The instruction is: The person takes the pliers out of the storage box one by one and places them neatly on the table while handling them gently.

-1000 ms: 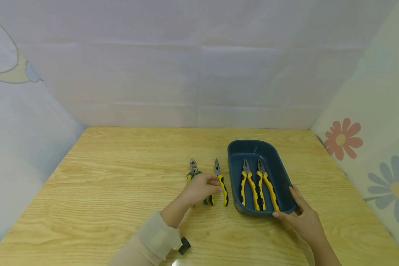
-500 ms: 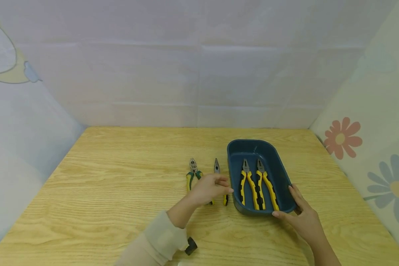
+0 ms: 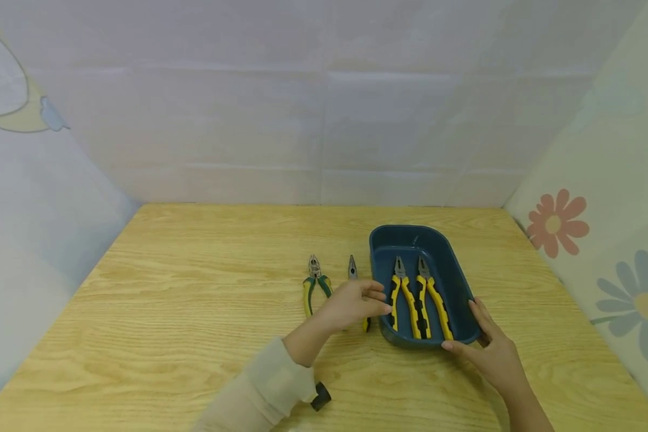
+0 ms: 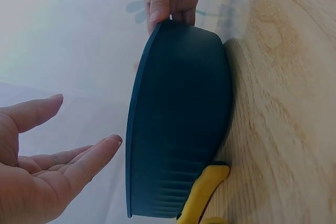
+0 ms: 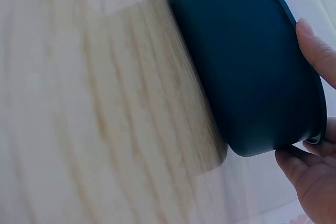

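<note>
My left hand, its fingers extended and holding nothing, reaches over the left rim of a dark blue plastic bin. The left wrist view shows its thumb and fingers spread apart beside the bin wall. With my right hand I grip the bin's near right corner, thumb at the front rim and fingers along the side. Two yellow-and-black combination pliers, a left pair and a right pair, lie inside, jaws pointing away. Long-nose pliers lie left of the bin, mostly hidden under my left hand.
Green-and-yellow pliers lie on the wooden table further left, partly covered by my left hand. A pale sheet hangs behind the table, with patterned sheets at both sides.
My left hand has moved right, from over the long-nose pliers to over the bin's left rim. The right hand, bin and pliers stay where they were.
</note>
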The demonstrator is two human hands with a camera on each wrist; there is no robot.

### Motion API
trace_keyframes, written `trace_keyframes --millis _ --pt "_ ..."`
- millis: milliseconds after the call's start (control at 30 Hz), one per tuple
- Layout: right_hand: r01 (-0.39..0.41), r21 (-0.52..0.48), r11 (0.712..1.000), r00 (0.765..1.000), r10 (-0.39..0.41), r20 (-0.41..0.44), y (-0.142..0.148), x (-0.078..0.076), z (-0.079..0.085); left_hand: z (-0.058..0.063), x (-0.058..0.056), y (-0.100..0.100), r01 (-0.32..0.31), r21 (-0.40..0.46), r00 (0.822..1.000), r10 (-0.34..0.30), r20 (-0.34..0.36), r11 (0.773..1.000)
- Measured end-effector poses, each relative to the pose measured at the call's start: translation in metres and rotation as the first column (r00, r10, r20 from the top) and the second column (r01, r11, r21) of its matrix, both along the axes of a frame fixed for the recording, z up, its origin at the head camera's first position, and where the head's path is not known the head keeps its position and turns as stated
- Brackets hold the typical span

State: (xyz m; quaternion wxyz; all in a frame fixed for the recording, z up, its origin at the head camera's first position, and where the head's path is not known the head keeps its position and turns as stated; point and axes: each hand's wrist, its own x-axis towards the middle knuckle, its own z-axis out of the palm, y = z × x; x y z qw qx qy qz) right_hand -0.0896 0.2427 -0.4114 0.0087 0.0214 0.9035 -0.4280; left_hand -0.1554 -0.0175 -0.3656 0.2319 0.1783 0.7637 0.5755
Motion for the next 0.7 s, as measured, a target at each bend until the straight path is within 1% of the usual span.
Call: trace_keyframes --millis 267,567,700 --pt "0.007 0.016 1.0 1.0 -0.008 0.024 0.001 -0.001 -0.001 0.0 -0.001 0.008 -0.005 -0.007 1.0 0.005 0.0 1.0" --pt "0.006 0.012 1.0 1.0 -0.006 0.019 0.0 -0.001 -0.001 -0.001 -0.003 0.016 -0.007 -0.022 1.0 0.008 0.013 1.0" --pt "0.002 0.004 1.0 1.0 -0.002 0.009 0.0 -0.001 -0.001 0.0 -0.003 0.02 -0.002 -0.042 1.0 0.002 -0.004 0.999"
